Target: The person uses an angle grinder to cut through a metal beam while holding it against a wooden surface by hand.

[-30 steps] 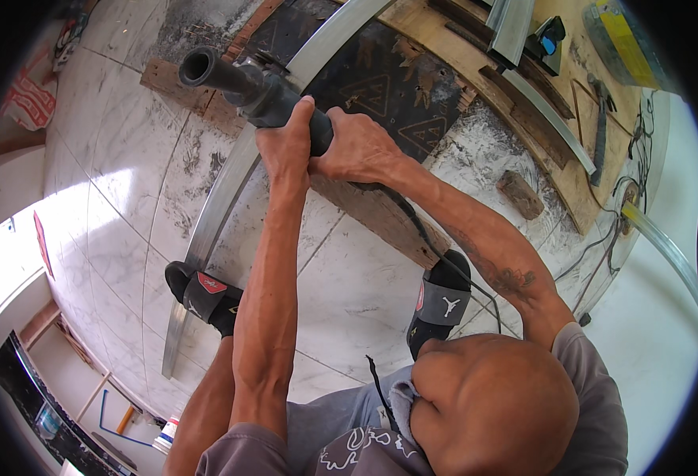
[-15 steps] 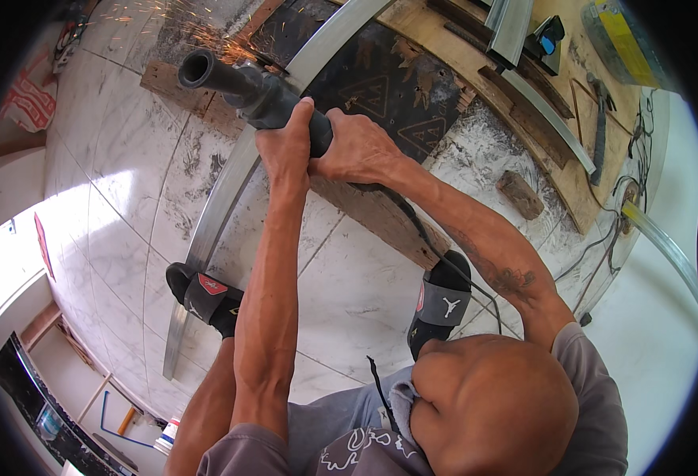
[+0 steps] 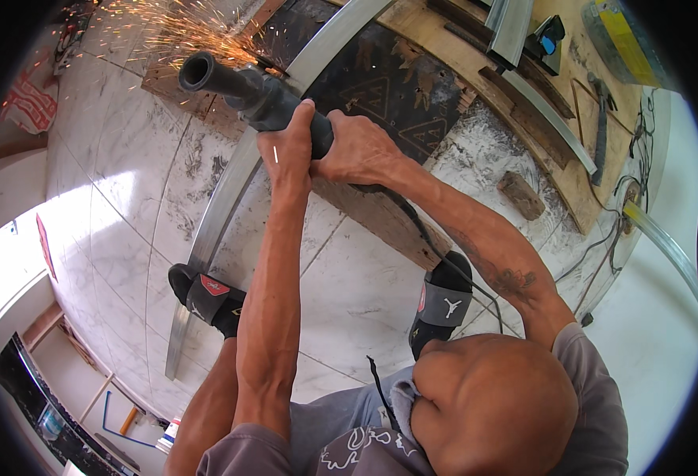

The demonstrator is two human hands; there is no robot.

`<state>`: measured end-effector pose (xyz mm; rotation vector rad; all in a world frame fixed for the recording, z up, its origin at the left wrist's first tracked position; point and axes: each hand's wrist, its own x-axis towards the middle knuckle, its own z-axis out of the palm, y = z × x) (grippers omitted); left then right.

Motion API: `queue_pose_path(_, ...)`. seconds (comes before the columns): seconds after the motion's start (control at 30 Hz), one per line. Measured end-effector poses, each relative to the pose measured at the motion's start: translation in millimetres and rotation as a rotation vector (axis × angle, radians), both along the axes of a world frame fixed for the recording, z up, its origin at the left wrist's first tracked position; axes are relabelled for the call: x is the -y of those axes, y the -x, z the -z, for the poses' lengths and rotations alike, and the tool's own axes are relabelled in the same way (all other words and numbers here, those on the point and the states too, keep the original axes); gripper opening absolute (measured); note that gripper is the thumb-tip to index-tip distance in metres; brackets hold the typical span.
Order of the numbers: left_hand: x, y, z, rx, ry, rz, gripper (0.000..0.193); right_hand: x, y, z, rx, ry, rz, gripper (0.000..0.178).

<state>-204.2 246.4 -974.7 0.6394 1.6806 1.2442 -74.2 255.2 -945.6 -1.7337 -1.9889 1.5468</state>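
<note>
Both my hands are closed around the dark body of an angle grinder (image 3: 273, 103). My left hand (image 3: 287, 152) grips it nearer the head, and my right hand (image 3: 358, 149) wraps the rear end beside it. A dark round tube-shaped side handle juts toward the upper left. Its disc is mostly hidden behind the body, at a long silver metal bar (image 3: 226, 194). Orange sparks (image 3: 206, 36) spray from there to the upper left. The bar runs from the top down past my left foot and crosses a wooden beam (image 3: 384, 222).
A black cable (image 3: 424, 230) trails from the grinder past my right sandal (image 3: 444, 301). A wood chunk (image 3: 521, 195) lies on the dusty tiled floor. On a plywood sheet (image 3: 583, 202) at right are metal profiles (image 3: 511, 36) and a hammer (image 3: 601, 131). A dark printed board (image 3: 388, 87) lies beyond the bar.
The spark spray has grown much larger and brighter, reaching farther to the left. My hands and the grinder have hardly moved.
</note>
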Motion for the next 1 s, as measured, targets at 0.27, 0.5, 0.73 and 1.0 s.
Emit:
queue_pose_path(0.27,-1.0,-0.6,2.8,-0.001,-0.019,-0.005,0.039,-0.3,-0.5,2.9,0.005,0.002,0.014,0.074)
queue_pose_path(0.5,-1.0,-1.6,2.9,0.001,-0.015,-0.012,0.038,-1.1,-1.5,2.7,0.014,0.011,0.007,0.074)
queue_pose_path(0.73,-1.2,0.4,3.3,0.001,0.001,-0.012,0.038,-1.5,-0.9,-1.1,0.007,0.002,0.005,0.073)
queue_pose_path(1.0,-0.3,-1.8,3.1,0.002,0.0,-0.008,0.038,-1.5,-3.3,-5.1,0.006,0.039,-0.006,0.072)
